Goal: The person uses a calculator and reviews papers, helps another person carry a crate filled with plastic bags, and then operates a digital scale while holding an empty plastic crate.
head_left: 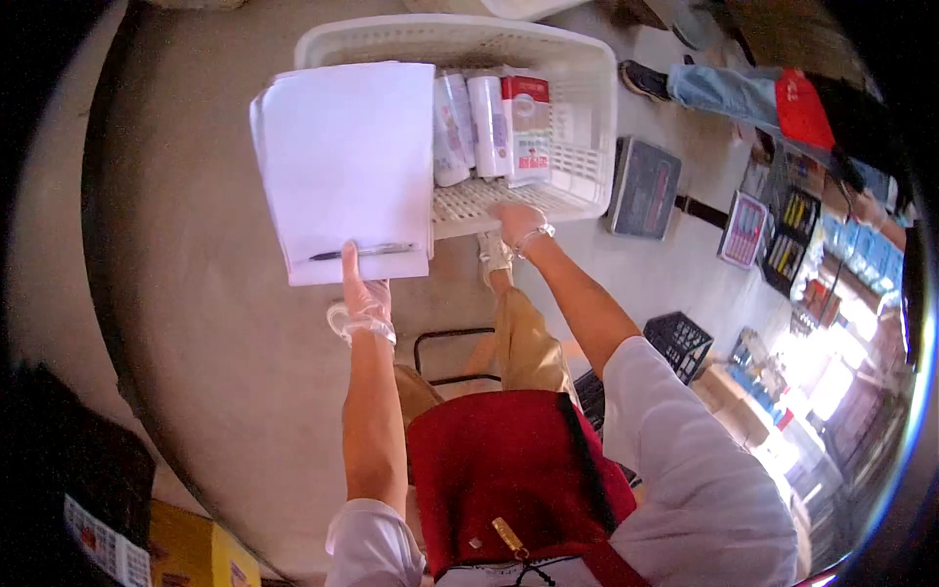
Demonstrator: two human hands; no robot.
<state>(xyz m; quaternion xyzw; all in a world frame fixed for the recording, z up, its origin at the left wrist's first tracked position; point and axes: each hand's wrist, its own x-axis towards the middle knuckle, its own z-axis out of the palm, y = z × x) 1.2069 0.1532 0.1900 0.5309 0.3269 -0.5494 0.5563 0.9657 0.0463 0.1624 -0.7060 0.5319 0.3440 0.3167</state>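
Observation:
My left hand, in what looks like a thin clear glove, holds a stack of white paper at its near edge. Its thumb presses a dark pen flat against the top sheet; the fingers are hidden underneath. The stack overlaps the left part of a white plastic basket. My right hand, gloved likewise, grips the basket's near rim. Inside the basket lean white bottle-like packages and a red, white and tan packet.
A dark grey case sits right of the basket. Beyond it are a pink-framed tray and a black crate. Another person's leg shows at upper right. A yellow box stands at lower left.

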